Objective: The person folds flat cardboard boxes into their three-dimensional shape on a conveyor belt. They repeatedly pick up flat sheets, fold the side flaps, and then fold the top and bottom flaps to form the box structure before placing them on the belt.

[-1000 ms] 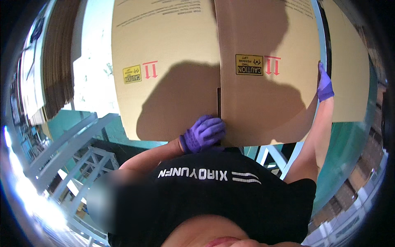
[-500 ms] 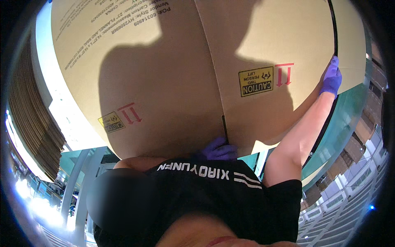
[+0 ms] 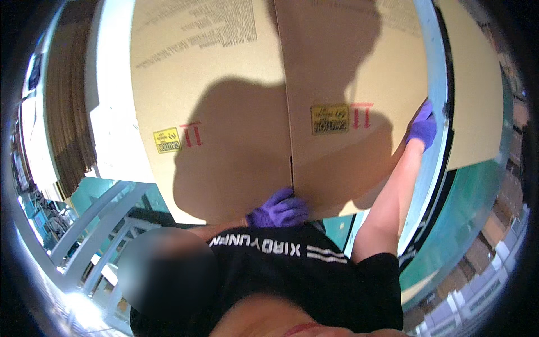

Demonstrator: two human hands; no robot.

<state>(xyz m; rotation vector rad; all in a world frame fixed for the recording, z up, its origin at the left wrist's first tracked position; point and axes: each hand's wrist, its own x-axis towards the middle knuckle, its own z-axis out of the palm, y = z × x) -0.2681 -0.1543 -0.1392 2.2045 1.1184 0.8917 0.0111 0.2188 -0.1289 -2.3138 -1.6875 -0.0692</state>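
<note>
A large brown cardboard sheet [image 3: 236, 67], a flattened carton, spreads in front of me with a fold line and slot down its middle. It bears yellow warning labels and red arrows. My left hand [image 3: 279, 209], in a purple glove, is closed over the near edge beside the slot; its thumb is hidden. At the right edge my right hand [image 3: 422, 128], gloved alike, has its fingers closed around the board. What lies under the sheet's edge at each hand cannot be seen. My shadow falls across the cardboard.
Right of the sheet run a light blue surface [image 3: 437, 62] and a black strip [image 3: 448, 112], with more cardboard [image 3: 477, 84] beyond. A stack of brown cardboard [image 3: 70, 101] stands at the far left. Grey metal rails [image 3: 106, 216] are at the lower left.
The cardboard sheet has shifted left from the black strip and turned slightly, baring the light blue surface. My right hand has moved left with its edge; more of my left hand shows. The view has shifted too.
</note>
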